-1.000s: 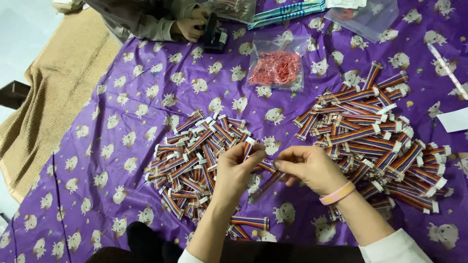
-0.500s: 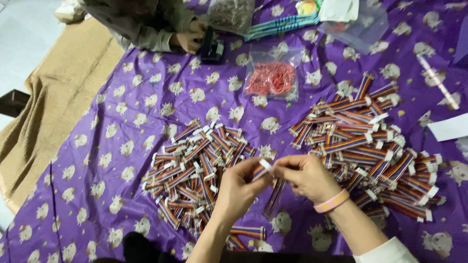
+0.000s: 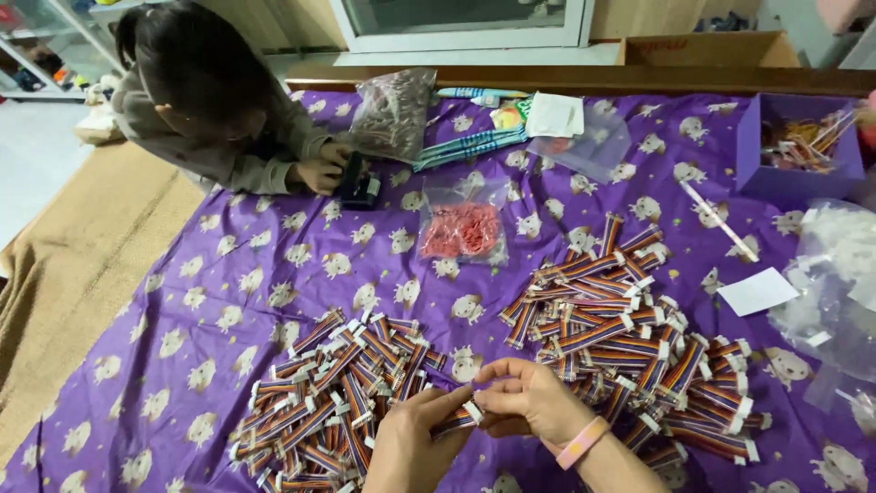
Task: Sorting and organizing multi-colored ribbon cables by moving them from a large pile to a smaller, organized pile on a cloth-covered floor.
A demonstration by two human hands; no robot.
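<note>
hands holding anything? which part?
Both hands, left hand and right hand, hold one striped ribbon-cable bundle between them, fingers pinching near its white connector end.

clear bag of red bands (image 3: 463, 230) centre | purple box (image 3: 796, 151) right

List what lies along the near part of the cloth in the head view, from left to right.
Left pile of striped cable bundles → left hand → the bundle both hands pinch → right hand → right pile of cable bundles → white paper slip → clear plastic bags.
</note>
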